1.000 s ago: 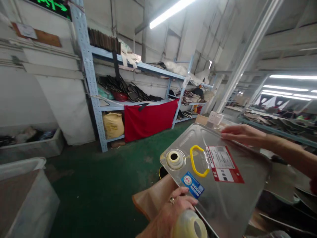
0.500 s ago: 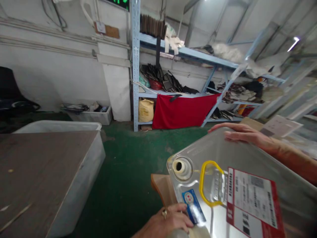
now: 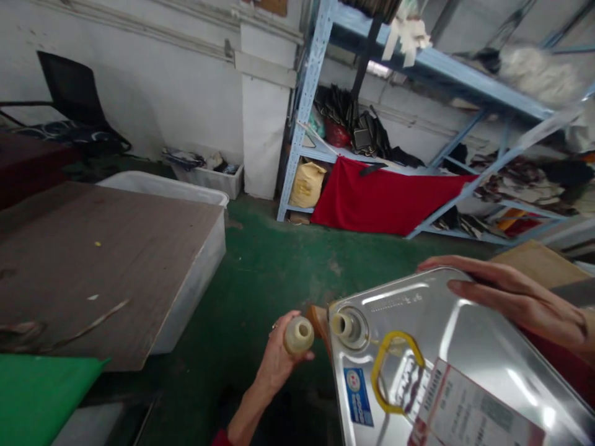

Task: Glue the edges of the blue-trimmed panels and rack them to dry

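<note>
A large silver metal can fills the lower right, tilted, with a pale open spout, a yellow carrying handle, a blue sticker and a red and white label. My right hand grips the can's upper edge, thumb on the top face and fingers over the rim. Just left of the spout, my left hand is wrapped round a small pale bottle, whose open mouth faces me. Bottle and spout stand apart. Whatever supports the can is mostly hidden beneath it.
At left a brown board lies across a white plastic tub, with a green sheet in front. A blue shelf rack with a red cloth stands at the back. Cardboard lies behind my right hand.
My left hand has moved from the can's near side, by the blue sticker, to the spout's left, bringing the bottle into clear view. My right hand still holds the can. The view has shifted.
</note>
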`<move>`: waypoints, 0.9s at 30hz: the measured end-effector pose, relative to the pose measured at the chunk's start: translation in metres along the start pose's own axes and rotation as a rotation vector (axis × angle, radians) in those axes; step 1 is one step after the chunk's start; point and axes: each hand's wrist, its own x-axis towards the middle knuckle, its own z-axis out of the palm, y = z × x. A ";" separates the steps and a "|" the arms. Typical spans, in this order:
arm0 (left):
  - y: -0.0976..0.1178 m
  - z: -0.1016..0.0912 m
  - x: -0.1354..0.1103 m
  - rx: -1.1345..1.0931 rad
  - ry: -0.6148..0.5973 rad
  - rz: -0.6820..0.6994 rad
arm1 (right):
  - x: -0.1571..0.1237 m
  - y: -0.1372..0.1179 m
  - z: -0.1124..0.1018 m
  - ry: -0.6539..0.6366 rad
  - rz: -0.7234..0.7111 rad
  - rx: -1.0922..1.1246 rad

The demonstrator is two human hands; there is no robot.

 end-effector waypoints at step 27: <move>-0.109 0.027 -0.019 0.211 0.269 0.246 | 0.011 -0.016 0.088 -0.199 -0.180 -0.248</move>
